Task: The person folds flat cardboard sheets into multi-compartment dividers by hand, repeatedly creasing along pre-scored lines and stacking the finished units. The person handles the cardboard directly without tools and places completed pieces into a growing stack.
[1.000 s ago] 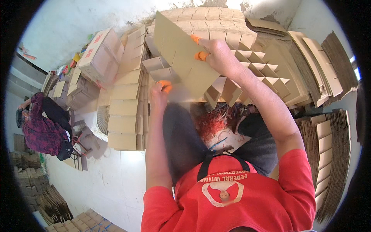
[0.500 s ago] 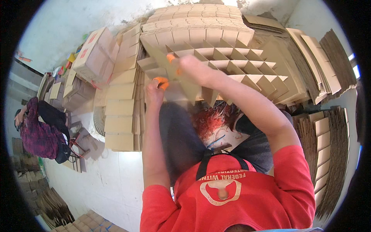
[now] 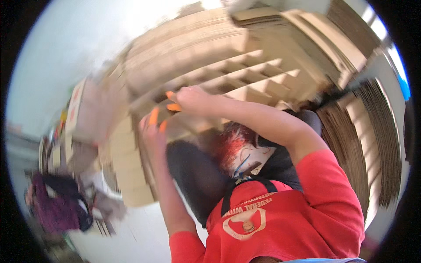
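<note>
A tan cardboard divider grid (image 3: 245, 81) of crossed strips lies in front of me, blurred by motion. Over its near left part is my right hand (image 3: 190, 100), two orange finger covers pointing left and slightly apart. Whether a strip is between those fingertips cannot be made out. My left hand (image 3: 152, 131) is lower and to the left, by the grid's left end. Its two orange-covered fingers stand apart, with nothing visible between them. Pale cardboard (image 3: 188, 129) shows below the hands, its outline smeared.
Stacked cardboard (image 3: 188, 35) rises behind the grid, with more flat stacks (image 3: 351, 144) at the right. Cardboard piles (image 3: 127, 162) and a carton (image 3: 83, 114) stand left. Red shreds (image 3: 234, 142) lie between my legs. Another person (image 3: 59, 204) is at the far left.
The view has turned, so the surroundings are shifted and blurred. The upright cardboard piece that was at my right hand no longer shows there. My left hand's fingers have spread.
</note>
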The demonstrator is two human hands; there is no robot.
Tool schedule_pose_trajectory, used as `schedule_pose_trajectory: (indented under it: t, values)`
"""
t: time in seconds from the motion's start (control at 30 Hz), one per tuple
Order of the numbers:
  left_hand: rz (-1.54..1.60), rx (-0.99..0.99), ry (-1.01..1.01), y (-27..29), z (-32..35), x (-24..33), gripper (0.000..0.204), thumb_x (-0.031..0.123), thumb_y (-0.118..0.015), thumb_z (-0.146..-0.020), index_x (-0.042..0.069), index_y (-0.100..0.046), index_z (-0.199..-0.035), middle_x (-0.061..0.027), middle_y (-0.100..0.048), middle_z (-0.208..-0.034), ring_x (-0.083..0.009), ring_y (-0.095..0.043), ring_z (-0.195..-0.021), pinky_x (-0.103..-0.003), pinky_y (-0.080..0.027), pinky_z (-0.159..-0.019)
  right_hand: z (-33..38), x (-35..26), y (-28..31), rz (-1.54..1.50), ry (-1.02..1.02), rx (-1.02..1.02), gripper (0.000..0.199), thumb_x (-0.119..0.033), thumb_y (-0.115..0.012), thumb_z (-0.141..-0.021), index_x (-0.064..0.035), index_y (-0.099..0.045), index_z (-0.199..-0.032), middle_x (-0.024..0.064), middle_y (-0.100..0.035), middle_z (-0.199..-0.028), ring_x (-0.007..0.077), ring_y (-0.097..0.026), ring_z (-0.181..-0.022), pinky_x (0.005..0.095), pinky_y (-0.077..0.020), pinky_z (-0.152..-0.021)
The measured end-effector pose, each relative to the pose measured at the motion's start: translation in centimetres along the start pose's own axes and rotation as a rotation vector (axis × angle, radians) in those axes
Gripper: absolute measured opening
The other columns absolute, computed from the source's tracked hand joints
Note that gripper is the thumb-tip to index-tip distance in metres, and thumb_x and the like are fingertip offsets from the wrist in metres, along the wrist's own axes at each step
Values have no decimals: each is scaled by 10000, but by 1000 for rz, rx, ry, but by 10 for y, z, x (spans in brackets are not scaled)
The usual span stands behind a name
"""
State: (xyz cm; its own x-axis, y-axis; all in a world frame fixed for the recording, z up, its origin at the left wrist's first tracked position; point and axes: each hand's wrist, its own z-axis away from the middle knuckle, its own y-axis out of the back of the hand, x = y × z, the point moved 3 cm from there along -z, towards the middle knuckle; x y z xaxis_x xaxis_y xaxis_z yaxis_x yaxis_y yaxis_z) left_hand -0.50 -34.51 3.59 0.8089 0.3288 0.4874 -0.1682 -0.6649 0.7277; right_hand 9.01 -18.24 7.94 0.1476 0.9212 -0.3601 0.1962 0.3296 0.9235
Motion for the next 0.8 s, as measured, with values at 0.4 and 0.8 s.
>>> schedule_pose_trajectory:
  t: [0.4, 0.8]
  values:
    - [-102, -345, -318, -56, -68, 16, 962, -37, -754, -646, 55, -299, -1488, -152, -344, -1519, -339, -247, -1433, -432, -250, -1151, 89, 167, 34, 115, -359, 239, 965, -757, -519, -798, 107, -489, -1227, 197, -663, -778, 377, -635, -835, 460, -455, -849]
    - [12, -275, -228, -13, -38, 23, 323, 7, -706, -711, -37, -700, -1031, -201, -658, -888, -321, -604, -812, -398, -475, -731, 123, 58, 35, 331, 34, 206, 386, -207, -630, -792, 63, -578, -1064, 76, -649, -702, 267, -677, -700, 433, -496, -581]
